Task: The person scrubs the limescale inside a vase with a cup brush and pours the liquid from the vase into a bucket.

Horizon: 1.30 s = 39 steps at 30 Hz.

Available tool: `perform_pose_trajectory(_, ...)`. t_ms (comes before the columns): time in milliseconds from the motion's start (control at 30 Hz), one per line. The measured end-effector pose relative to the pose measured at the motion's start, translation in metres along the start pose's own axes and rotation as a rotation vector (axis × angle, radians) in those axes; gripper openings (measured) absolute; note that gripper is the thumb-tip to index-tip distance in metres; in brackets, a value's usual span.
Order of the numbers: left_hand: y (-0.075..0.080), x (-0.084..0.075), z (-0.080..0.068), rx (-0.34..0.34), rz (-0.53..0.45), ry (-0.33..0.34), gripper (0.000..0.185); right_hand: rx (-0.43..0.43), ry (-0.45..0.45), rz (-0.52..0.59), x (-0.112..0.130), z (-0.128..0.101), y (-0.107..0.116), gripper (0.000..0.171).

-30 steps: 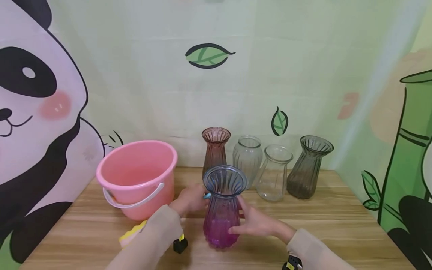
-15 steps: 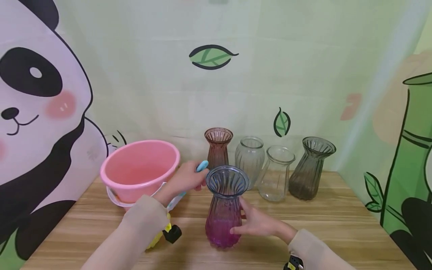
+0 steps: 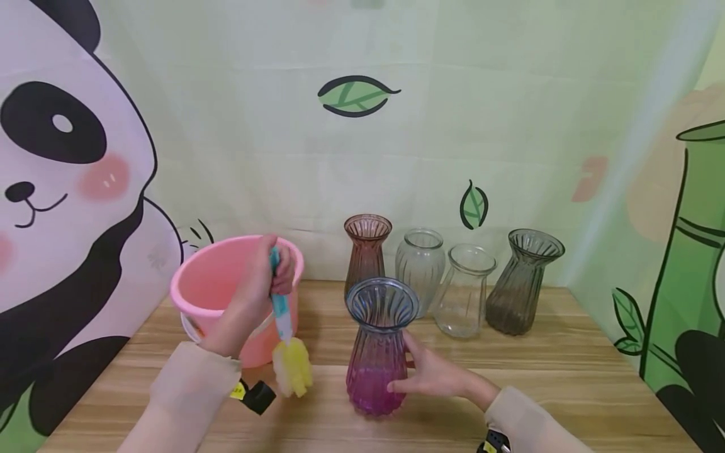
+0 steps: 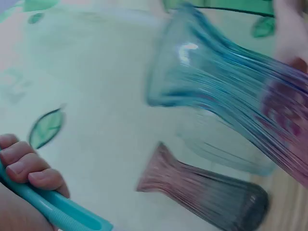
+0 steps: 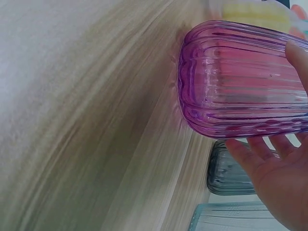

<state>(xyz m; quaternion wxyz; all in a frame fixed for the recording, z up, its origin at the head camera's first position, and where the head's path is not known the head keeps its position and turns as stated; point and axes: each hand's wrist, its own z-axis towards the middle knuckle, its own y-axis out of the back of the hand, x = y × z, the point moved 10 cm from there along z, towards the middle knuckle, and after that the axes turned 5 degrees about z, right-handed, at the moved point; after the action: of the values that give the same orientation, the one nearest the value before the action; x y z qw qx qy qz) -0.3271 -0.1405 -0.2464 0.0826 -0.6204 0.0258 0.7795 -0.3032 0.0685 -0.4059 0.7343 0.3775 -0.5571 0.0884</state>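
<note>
Purple vase (image 3: 378,352) cupped by right hand (image 3: 432,372); left hand (image 3: 257,286) grips sponge brush (image 3: 286,343).

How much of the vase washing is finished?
Nothing looks washed yet. The left hand grips the sponge brush in the air beside the pink bucket, and the right hand steadies the purple vase on the table. The brush is not inside it. Four more vases wait behind.

Wooden table (image 3: 566,390) is carrying a pink bucket (image 3: 218,283) at back left. A blue-to-purple vase (image 3: 378,352) is standing upright near the front centre. Behind it a row is standing along the wall: brown vase (image 3: 365,251), two clear vases (image 3: 418,264) (image 3: 461,290), probably not touching, and a grey vase (image 3: 521,283).
</note>
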Motion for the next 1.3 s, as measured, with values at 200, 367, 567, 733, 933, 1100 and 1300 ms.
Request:
perform_pose_trajectory(200, 0.037, -0.042, -0.021, -0.091, -0.420, -0.299, 0.045, 0.000, -0.014, 0.003, -0.001, 0.000, 0.000, 0.088)
perform_pose_trajectory(367, 0.074, -0.063, -0.038, -0.204, -0.770, -0.479, 0.047, 0.010, -0.019, 0.041, -0.003, 0.000, -0.001, 0.088)
perform_pose_trajectory(567, 0.096, -0.077, -0.048, -0.311, -1.053, -0.550, 0.042, 0.016, -0.008, 0.059, -0.002, 0.000, -0.002, 0.087)
perform_pose_trajectory(733, 0.091, -0.089, -0.048, -0.309, -1.136, -0.561, 0.041, 0.017, -0.009, 0.061, -0.002, 0.000, -0.002, 0.086)
perform_pose_trajectory(933, 0.060, -0.093, -0.033, -0.187, -1.123, -0.479, 0.041, 0.009, -0.022, 0.053, -0.004, 0.000, -0.002, 0.086)
perform_pose_trajectory(1100, 0.031, -0.095, -0.022, -0.053, -0.981, -0.403, 0.042, 0.015, -0.025, 0.050, -0.003, 0.000, -0.003, 0.086)
perform_pose_trajectory(1300, -0.003, -0.121, -0.010, 0.107, -0.743, -0.426, 0.037, 0.022, -0.028, 0.052, -0.003, 0.000, -0.003, 0.088)
